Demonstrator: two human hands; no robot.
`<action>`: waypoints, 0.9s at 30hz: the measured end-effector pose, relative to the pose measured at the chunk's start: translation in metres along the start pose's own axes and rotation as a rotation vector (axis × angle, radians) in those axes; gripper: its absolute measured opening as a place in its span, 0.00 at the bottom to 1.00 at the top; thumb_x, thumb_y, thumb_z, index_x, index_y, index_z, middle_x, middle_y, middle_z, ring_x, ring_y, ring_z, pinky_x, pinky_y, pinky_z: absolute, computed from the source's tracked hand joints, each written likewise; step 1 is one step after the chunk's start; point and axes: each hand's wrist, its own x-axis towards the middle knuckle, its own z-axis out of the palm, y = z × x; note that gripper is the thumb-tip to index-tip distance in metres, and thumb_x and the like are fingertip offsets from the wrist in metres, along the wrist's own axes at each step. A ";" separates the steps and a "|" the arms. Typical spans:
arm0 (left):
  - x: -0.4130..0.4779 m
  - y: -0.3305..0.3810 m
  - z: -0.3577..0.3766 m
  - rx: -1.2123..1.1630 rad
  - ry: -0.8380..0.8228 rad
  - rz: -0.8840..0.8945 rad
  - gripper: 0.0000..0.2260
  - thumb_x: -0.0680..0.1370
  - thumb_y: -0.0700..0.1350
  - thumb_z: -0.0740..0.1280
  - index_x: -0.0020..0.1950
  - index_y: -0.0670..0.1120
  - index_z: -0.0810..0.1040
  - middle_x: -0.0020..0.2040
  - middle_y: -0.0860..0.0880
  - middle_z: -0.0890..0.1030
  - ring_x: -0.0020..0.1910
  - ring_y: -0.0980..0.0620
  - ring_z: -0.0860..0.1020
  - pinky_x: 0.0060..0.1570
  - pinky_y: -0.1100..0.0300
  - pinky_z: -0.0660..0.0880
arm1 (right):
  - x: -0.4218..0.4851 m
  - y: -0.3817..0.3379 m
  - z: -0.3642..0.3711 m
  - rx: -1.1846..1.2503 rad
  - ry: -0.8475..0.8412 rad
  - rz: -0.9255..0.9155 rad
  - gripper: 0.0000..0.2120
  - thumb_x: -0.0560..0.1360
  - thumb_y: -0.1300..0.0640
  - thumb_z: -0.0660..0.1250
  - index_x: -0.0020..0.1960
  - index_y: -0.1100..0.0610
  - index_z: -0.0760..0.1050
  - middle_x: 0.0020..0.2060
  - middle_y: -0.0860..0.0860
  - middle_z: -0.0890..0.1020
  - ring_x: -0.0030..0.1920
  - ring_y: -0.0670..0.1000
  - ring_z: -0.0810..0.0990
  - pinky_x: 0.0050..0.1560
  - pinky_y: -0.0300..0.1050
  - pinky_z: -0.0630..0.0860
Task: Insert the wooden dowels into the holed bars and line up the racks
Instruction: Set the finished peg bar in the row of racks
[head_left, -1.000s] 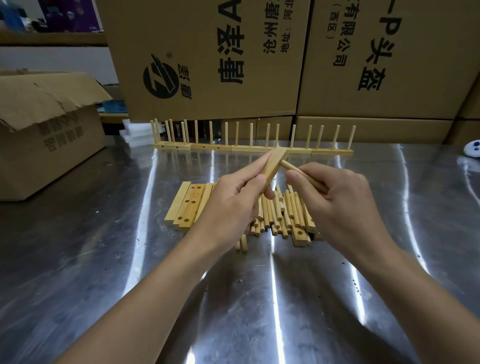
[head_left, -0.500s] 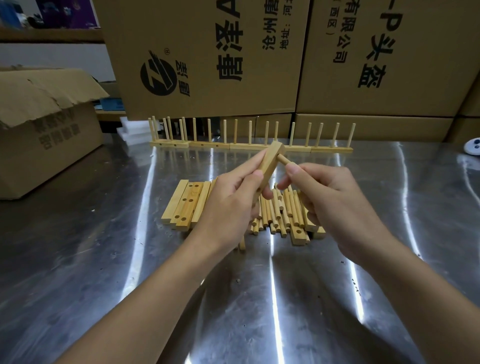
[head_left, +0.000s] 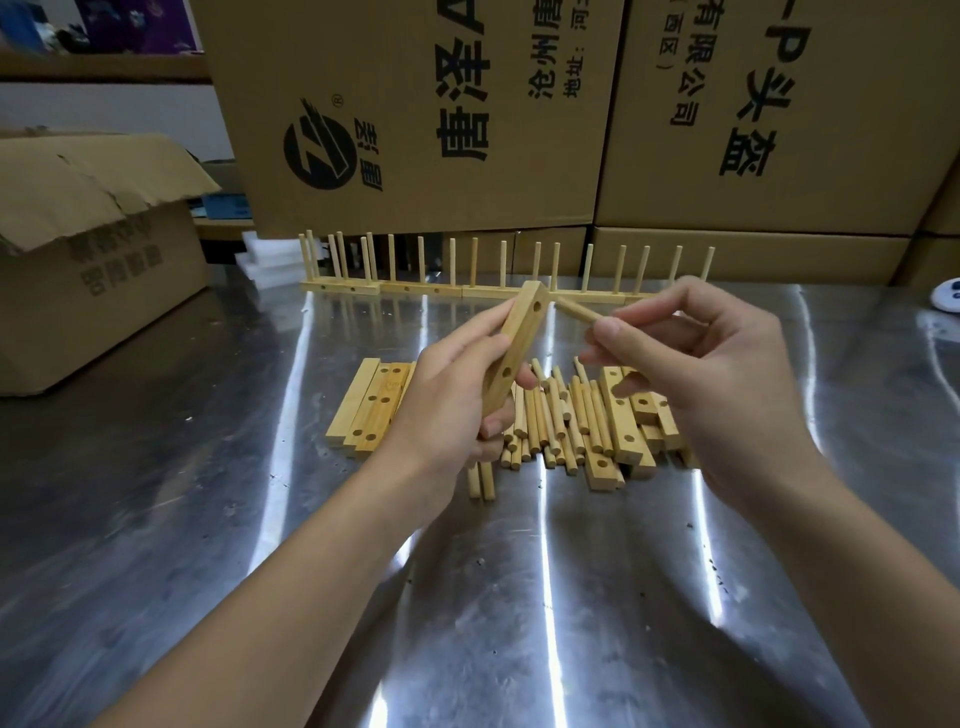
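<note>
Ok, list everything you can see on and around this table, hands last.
held bar: one, pale wood, tilted above the heap
held dowel: one, pale wood, tip by the held bar's upper hole
loose dowels: many, pale wood, heaped mid-table
loose bars: several, pale wood, stacked left of the heap, more at its right
finished racks: a row, pale wood, along the table's back
table: one, shiny metal
cardboard boxes: several, brown, stacked behind; one open at left
white object: one, far right edge
left hand: grips the held bar
right hand: fingers pinch the held dowel
</note>
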 end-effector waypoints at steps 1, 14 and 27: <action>0.000 0.000 0.000 -0.013 -0.015 0.000 0.18 0.88 0.46 0.58 0.68 0.65 0.81 0.41 0.50 0.80 0.28 0.54 0.66 0.23 0.63 0.60 | -0.001 0.001 0.002 -0.017 0.012 -0.019 0.06 0.77 0.59 0.78 0.49 0.59 0.82 0.43 0.55 0.89 0.46 0.55 0.90 0.38 0.40 0.82; 0.000 -0.002 -0.001 0.038 -0.098 0.019 0.19 0.89 0.46 0.57 0.74 0.64 0.77 0.43 0.48 0.79 0.28 0.55 0.66 0.22 0.63 0.61 | -0.005 0.003 0.010 -0.246 -0.061 -0.039 0.07 0.81 0.60 0.73 0.57 0.50 0.84 0.42 0.49 0.88 0.34 0.49 0.84 0.32 0.39 0.76; -0.003 -0.008 0.001 0.369 -0.090 0.198 0.20 0.89 0.47 0.57 0.79 0.64 0.71 0.41 0.51 0.77 0.29 0.56 0.68 0.26 0.65 0.66 | -0.012 -0.006 0.016 -0.649 -0.040 -0.112 0.13 0.87 0.54 0.64 0.48 0.53 0.84 0.28 0.45 0.77 0.32 0.44 0.76 0.34 0.32 0.66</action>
